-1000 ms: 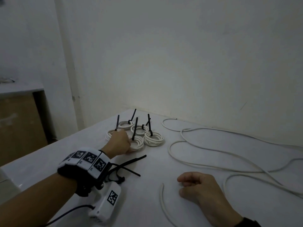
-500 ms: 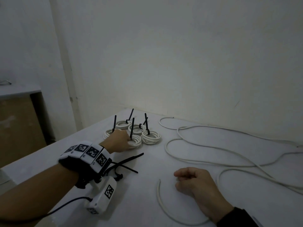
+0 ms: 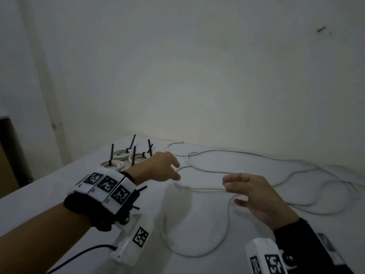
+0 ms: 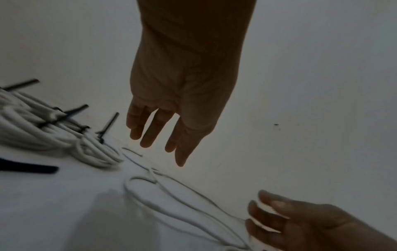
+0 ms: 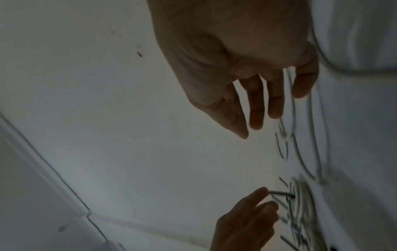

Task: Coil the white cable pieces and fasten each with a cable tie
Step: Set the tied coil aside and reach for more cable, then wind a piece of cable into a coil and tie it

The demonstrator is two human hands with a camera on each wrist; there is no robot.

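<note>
Several white cable coils (image 3: 112, 164), each bound with a black tie, lie at the table's back left; the left wrist view shows the coils (image 4: 43, 132) blurred. A long loose white cable (image 3: 217, 172) snakes over the table (image 3: 59, 186) to the right. My left hand (image 3: 176, 171) hovers just right of the coils over the cable, fingers relaxed and holding nothing, as its own view of the left hand (image 4: 163, 141) confirms. My right hand (image 3: 230, 191) floats above the cable's nearer loop with loosely spread fingers and is empty; the right hand (image 5: 255, 122) looks the same from its wrist.
Loose black cable ties (image 3: 142, 188) lie on the table under my left wrist. A white wall (image 3: 197, 76) closes off the table's far side. The table's left edge drops off beside a brown cabinet (image 3: 7, 155).
My left hand has let go at the coils, lifted and swung right. My right hand has risen off the table and uncurled its fingers. The head view has shifted.
</note>
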